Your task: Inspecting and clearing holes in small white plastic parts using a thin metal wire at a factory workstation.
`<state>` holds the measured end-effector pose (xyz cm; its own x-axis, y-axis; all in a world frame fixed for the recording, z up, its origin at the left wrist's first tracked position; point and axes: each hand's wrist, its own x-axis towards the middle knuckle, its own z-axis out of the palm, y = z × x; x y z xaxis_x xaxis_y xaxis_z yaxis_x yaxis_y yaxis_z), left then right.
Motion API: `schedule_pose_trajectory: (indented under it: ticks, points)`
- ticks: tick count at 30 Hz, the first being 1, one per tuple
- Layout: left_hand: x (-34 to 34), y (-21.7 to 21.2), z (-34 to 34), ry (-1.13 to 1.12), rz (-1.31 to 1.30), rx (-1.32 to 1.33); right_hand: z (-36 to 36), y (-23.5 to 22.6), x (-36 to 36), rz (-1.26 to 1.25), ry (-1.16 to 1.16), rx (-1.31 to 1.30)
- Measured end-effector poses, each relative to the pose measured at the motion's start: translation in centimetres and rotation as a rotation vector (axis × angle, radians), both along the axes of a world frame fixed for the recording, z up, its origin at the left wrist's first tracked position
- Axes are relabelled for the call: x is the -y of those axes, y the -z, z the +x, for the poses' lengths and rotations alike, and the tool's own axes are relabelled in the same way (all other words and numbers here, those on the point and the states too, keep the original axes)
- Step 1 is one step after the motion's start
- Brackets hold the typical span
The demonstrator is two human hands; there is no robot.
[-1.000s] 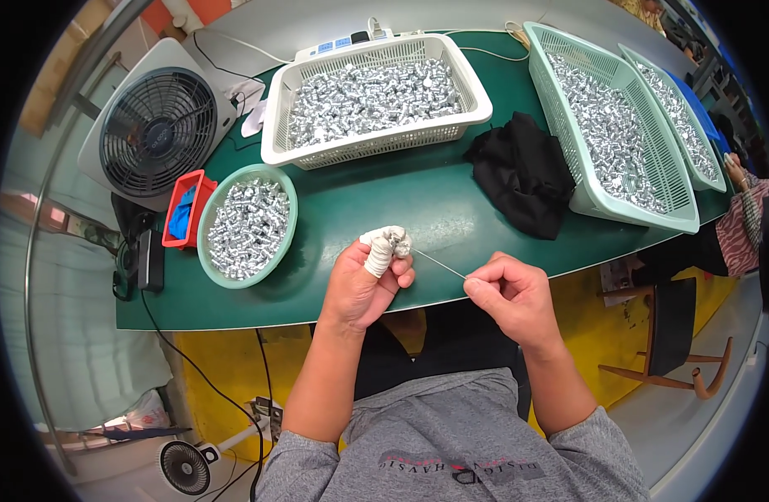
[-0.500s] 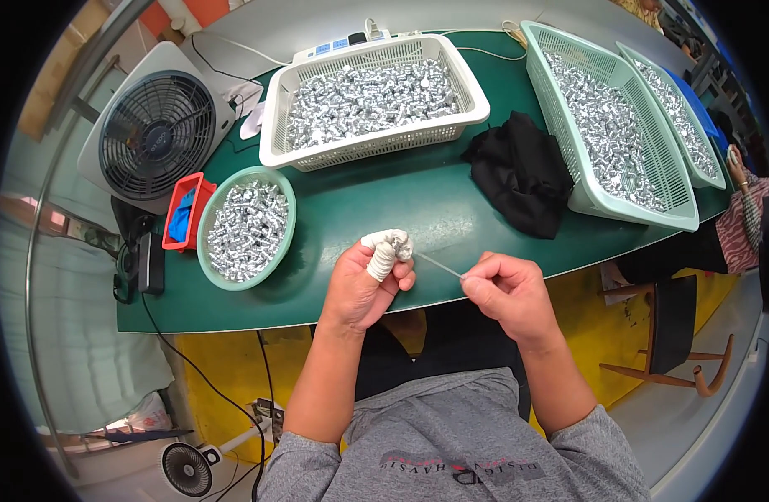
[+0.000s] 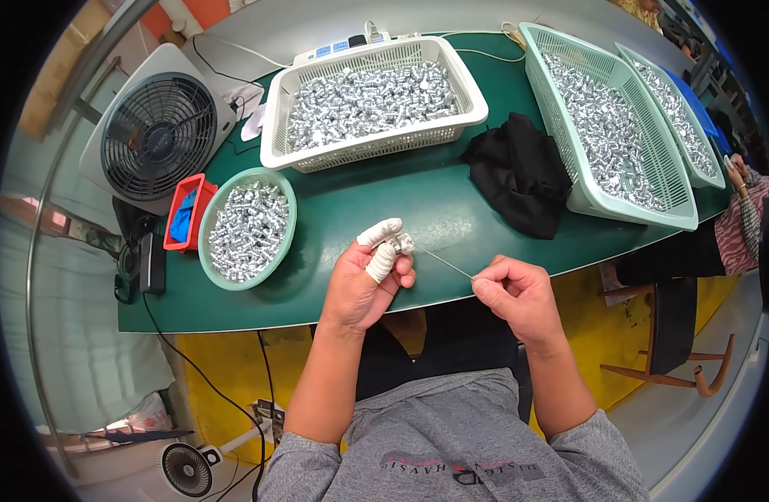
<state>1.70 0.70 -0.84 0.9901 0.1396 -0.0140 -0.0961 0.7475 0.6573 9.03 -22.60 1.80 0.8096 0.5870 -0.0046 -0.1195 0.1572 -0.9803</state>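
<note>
My left hand point(image 3: 361, 284), its thumb and forefinger wrapped in white tape, is closed around a small silvery metal part point(image 3: 406, 244). The taped forefinger is raised off the part, while the thumb and other fingers stay curled about it. Between the thumb and bent forefinger of my right hand point(image 3: 522, 299) is the end of a thin metal rod point(image 3: 448, 264). Its far tip points up and left at the metal part; whether the two touch I cannot tell. A round green basket point(image 3: 207, 243) of similar small metal parts is to the left of my hands.
A white basket point(image 3: 372, 149) of metal parts stands at the back, with a green basket point(image 3: 652, 216) on the right and another beyond it. Black cloth point(image 3: 518, 176) lies between them. A box fan point(image 3: 160, 134) and red bin point(image 3: 202, 211) are at left. Another person's hand point(image 3: 734, 171) shows far right.
My right hand has moved slightly right with the rod, away from my left hand. My left forefinger has straightened and lifted off the metal part.
</note>
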Motion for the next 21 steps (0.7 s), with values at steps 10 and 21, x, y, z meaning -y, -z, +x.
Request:
schedule_pose_trajectory:
  ticks: [10,21]
  points:
    - [-0.7,0.6,0.0,0.026,-0.134,0.081,-1.5,-1.1,-0.6,-0.142,0.078,0.333]
    - [-1.1,0.3,0.0,0.077,-0.198,0.060,-2.4,-3.2,-2.2,-0.207,0.139,0.470]
